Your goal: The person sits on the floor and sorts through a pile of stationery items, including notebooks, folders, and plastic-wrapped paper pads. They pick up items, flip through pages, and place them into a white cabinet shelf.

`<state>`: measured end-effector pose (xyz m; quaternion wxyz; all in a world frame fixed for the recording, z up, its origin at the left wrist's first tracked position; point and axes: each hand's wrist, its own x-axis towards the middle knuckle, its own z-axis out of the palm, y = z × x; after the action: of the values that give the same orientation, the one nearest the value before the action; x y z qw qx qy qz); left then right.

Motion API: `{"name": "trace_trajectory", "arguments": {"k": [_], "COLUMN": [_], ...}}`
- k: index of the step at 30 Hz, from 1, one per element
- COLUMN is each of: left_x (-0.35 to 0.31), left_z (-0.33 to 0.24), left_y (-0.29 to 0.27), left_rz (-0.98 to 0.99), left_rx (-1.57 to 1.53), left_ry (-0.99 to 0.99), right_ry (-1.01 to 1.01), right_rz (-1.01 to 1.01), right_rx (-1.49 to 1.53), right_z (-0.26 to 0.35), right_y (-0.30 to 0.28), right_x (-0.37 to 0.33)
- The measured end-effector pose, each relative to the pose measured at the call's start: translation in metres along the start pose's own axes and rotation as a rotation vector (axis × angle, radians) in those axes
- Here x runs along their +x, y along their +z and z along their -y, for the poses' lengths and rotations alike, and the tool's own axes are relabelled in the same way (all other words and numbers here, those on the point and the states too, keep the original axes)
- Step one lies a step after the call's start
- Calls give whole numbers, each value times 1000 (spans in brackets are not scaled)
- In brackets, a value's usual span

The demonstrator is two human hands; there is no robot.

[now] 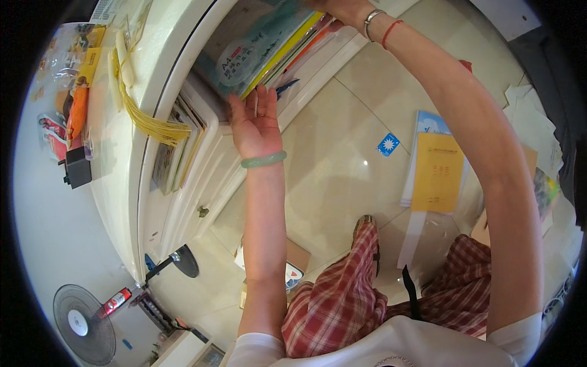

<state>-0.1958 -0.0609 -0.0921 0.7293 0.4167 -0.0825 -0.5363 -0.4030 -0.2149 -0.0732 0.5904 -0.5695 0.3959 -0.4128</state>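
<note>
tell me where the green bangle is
In the head view, the green bangle circles the left wrist, left of centre, a little below the fingers.

Left hand (258, 131): palm up, green bangle (264, 160) on wrist, fingers at the near edge of the folder stack (282, 55)
Right hand (345, 8): at the stack's far end, partly cut off
White cabinet (113, 183): yellow tassel (143, 122) on top
Tiled floor (336, 189): yellow envelope (437, 171), blue card (388, 144)

Bright; floor (330, 183) glare; edges warped.
</note>
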Motion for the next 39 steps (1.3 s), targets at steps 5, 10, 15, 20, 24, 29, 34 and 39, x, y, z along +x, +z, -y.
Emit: {"name": "trace_trajectory", "arguments": {"k": [5, 10, 15, 20, 24, 29, 34, 39], "left_x": [5, 0, -4, -8, -5, -7, -11, -14], "left_z": [14, 18, 19, 20, 22, 27, 27, 30], "left_y": [0, 7, 6, 5, 0, 4, 4, 11], "left_rz": [-52, -96, -139, -133, -119, -103, -49, -96], "left_rx": [15, 23, 41, 30, 35, 35, 7, -11], "left_ry": [62, 63, 78, 51, 74, 127, 143, 164], "right_ry": [142, 87, 74, -196, 113, 143, 79, -14], "right_rz": [-160, -146, -133, -426, -275, -291, -373, -291], "right_rx": [-99, 88, 88, -812, -1039, -967, -763, -837], "right_z": [-2, -37, -33, 7, 32, 16, 5, -6], "right_y": [-19, -30, -27, -12, 3, -1, -3, -17], "right_x": [2, 7, 0, -24, -17, -5, -1, 1]}}
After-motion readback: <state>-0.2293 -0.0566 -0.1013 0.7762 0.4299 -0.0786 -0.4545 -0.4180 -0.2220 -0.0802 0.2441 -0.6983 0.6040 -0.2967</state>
